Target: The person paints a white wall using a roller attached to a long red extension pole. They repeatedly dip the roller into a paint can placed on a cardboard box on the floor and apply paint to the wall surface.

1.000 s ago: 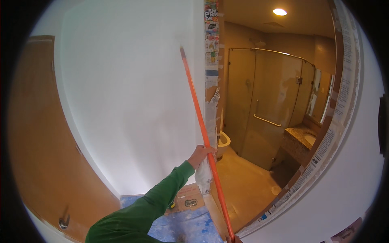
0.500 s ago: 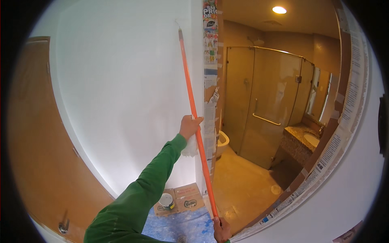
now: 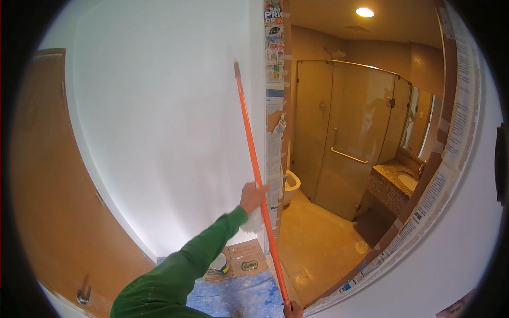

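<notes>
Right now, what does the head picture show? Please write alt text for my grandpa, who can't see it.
A person's left hand, above, and right hand, below, hold a long orange pole in front of a white wall. A brown door is on the left, a bathroom on the right, and a pot on cardboard below.

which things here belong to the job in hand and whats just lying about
Job, seemingly: orange pole, held by left hand and right hand; tub; cardboard; blue sheet; newspaper strips.

Just there: wooden door; toilet; glass shower enclosure; sink.
</notes>
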`<move>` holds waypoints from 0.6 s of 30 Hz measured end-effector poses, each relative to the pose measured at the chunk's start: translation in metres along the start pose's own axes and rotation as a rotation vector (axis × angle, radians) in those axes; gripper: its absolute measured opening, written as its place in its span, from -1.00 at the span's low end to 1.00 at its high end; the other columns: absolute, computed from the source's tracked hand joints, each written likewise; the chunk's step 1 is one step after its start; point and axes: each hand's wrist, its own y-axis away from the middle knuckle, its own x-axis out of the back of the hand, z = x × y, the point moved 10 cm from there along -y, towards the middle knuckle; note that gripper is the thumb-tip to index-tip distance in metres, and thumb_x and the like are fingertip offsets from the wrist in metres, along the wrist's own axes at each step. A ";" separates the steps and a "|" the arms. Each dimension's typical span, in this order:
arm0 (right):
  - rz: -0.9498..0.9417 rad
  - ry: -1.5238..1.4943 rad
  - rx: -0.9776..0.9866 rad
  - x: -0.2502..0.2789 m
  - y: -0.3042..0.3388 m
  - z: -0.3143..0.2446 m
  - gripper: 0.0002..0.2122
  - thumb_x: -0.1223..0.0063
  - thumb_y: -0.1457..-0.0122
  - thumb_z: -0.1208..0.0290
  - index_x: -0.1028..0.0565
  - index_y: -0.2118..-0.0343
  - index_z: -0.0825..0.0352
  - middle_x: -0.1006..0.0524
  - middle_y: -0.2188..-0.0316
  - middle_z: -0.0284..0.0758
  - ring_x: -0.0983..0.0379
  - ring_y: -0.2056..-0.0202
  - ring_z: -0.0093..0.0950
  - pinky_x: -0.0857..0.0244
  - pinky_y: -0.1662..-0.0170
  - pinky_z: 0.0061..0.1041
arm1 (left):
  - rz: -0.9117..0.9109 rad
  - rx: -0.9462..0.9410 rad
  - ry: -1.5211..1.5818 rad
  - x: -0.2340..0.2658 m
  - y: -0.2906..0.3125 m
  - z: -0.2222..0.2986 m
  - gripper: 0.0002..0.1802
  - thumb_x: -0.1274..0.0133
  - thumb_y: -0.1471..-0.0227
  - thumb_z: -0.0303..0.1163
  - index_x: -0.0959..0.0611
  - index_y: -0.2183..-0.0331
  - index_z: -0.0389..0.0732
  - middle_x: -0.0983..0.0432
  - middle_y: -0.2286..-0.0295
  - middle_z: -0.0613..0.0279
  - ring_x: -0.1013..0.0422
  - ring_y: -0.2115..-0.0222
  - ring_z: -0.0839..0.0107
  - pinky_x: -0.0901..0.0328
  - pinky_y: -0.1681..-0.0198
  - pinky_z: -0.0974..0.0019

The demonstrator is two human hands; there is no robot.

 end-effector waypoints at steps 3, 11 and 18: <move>-0.006 -0.032 0.041 0.002 -0.035 -0.070 -0.59 0.17 -0.21 0.06 -0.49 0.44 0.38 -0.41 0.62 -0.23 -0.29 0.54 -0.42 -0.19 0.44 -0.37 | 0.017 -0.067 -0.024 0.018 -0.050 0.039 -0.58 -0.12 0.14 -0.18 -0.56 0.60 -0.44 -0.47 0.69 0.03 -0.43 0.63 0.29 -0.29 0.52 0.20; 0.003 0.056 0.013 0.008 -0.043 -0.107 -0.59 0.20 -0.21 0.08 -0.49 0.45 0.39 -0.40 0.66 -0.25 -0.30 0.58 -0.43 -0.20 0.46 -0.39 | 0.058 -0.081 -0.010 0.029 -0.070 0.052 -0.57 -0.14 0.15 -0.15 -0.57 0.60 -0.43 -0.48 0.68 0.02 -0.43 0.63 0.29 -0.30 0.52 0.20; 0.033 -0.016 -0.060 0.013 0.042 0.014 -0.64 0.12 -0.18 0.11 -0.49 0.46 0.36 -0.40 0.65 -0.25 -0.24 0.59 -0.43 -0.15 0.51 -0.37 | -0.050 0.098 -0.074 -0.019 0.040 -0.048 -0.56 -0.12 0.13 -0.16 -0.57 0.57 -0.45 -0.49 0.66 -0.02 -0.43 0.62 0.23 -0.27 0.52 0.18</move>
